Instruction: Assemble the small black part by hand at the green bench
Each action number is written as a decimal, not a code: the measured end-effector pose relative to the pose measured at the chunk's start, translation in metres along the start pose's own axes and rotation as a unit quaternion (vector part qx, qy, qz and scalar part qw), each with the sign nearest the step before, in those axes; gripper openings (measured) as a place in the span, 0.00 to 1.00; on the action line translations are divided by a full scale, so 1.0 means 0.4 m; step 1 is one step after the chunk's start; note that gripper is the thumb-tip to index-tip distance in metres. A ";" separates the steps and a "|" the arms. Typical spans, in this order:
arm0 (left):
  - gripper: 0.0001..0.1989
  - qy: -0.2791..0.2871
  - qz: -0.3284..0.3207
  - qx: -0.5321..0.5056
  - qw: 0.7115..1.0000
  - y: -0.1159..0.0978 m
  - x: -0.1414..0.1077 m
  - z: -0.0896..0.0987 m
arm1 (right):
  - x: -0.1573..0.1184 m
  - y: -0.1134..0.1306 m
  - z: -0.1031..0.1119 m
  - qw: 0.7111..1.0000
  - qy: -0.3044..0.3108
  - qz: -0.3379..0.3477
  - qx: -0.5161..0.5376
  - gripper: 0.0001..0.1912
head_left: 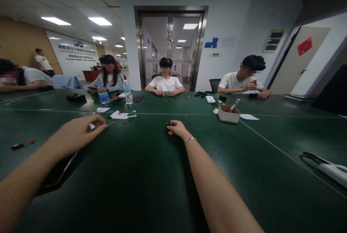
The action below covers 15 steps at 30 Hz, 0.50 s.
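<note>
My left hand (pixel 78 133) is above the table at left, its fingers curled and slightly blurred. A small white piece (pixel 92 127) shows inside the curl, and I cannot make out what it is. By the fingertips lies a thin greyish strip (pixel 110 123); whether the fingers touch it is unclear. My right hand (pixel 177 128), with a bracelet at the wrist, is near the middle of the table. Its thumb and fingers pinch a small dark cylindrical piece (pixel 168 125), mostly covered by the fingers. Partly hidden under my left forearm is a dark flat device (pixel 61 173) with a shiny edge.
Paper scraps (pixel 119 114) and two water bottles (pixel 128 93) are beyond my left hand. A cardboard box (pixel 229 114) with a tool in it stands at right. Red and dark bits (pixel 17 146) lie far left. Several people sit across the green table (pixel 151 175).
</note>
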<state>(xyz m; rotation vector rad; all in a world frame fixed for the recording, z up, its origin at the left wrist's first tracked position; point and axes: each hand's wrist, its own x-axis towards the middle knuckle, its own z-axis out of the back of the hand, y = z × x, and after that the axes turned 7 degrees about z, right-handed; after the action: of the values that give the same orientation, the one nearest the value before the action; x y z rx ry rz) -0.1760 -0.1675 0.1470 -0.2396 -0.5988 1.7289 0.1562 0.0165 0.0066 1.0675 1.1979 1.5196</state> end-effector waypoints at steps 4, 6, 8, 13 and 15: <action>0.07 0.088 -0.208 0.076 0.971 -0.168 0.130 -0.211 | -0.016 -0.010 -0.041 0.993 -0.047 0.060 -0.085 0.09; 0.12 0.089 -0.233 0.021 0.968 -0.241 0.185 -0.315 | -0.021 -0.017 -0.044 0.989 -0.055 0.080 -0.107 0.10; 0.19 0.112 -0.221 -0.051 0.968 -0.294 0.225 -0.404 | -0.024 -0.021 -0.041 0.987 -0.055 0.093 -0.115 0.10; 0.13 0.154 -0.106 -0.219 0.958 -0.325 0.259 -0.571 | -0.023 -0.019 -0.032 0.989 -0.065 0.085 -0.100 0.05; 0.08 0.116 -0.102 -0.272 0.950 -0.305 0.256 -0.618 | -0.022 -0.017 -0.031 0.991 -0.061 0.076 -0.092 0.04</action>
<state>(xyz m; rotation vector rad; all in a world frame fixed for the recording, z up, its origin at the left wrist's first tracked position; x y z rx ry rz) 0.0173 0.0117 0.0167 -0.7324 -0.8849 1.2837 0.1471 0.0061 -0.0029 1.1291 0.8909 1.6219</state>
